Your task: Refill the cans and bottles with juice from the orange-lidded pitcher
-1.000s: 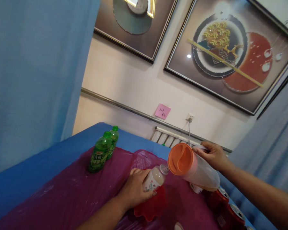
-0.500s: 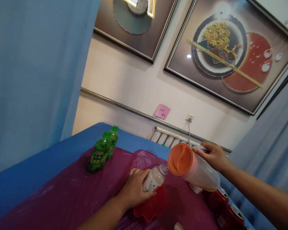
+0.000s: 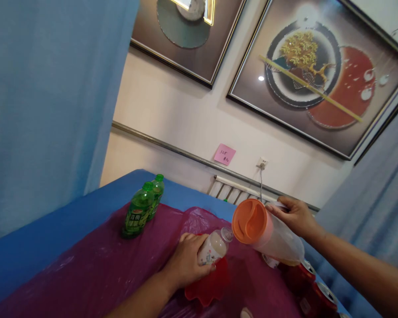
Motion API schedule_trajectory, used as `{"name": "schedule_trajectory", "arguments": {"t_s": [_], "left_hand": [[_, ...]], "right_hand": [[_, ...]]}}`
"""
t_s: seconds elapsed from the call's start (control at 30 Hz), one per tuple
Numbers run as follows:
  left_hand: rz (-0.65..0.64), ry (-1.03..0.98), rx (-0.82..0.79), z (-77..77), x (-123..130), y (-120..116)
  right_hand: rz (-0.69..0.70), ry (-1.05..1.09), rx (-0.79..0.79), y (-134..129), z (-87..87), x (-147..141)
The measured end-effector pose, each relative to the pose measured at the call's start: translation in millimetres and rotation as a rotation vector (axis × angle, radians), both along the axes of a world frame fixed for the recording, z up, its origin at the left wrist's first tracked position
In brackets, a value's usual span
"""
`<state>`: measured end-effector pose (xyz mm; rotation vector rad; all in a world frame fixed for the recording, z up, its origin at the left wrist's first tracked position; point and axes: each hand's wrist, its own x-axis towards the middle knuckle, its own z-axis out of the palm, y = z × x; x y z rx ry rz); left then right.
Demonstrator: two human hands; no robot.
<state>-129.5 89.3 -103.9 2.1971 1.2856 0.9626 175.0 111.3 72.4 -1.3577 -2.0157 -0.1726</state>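
Note:
My left hand [image 3: 189, 260] is wrapped round a small clear bottle [image 3: 213, 249] with a printed label and cloudy liquid inside. The bottle tilts to the right, its mouth close to the spout side of a pitcher. By its handle, my right hand [image 3: 295, 216] grips this translucent pitcher [image 3: 278, 243] with an orange lid [image 3: 250, 221]. The pitcher lies tipped toward the bottle, with some liquid in its lower side. Whether liquid is flowing between them, I cannot tell. Below the bottle sits a red scalloped dish [image 3: 207, 287], partly hidden by my left hand.
Two green bottles [image 3: 139, 212] stand at the left on purple plastic sheeting [image 3: 86, 260] over a blue table cover [image 3: 53, 225]. Red cans [image 3: 318, 300] line the right edge. Behind are a radiator [image 3: 228, 190] and wall; blue curtains [image 3: 53, 110] hang at both sides.

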Motion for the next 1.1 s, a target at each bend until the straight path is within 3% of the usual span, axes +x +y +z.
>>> {"name": "schedule_trajectory", "arguments": {"t_s": [1.1], "left_hand": [[-0.002,0.020,0.009,-2.2,0.2,1.9]], "right_hand": [[-0.025,-0.009,-0.030,-0.7,0.3,2.9]]}}
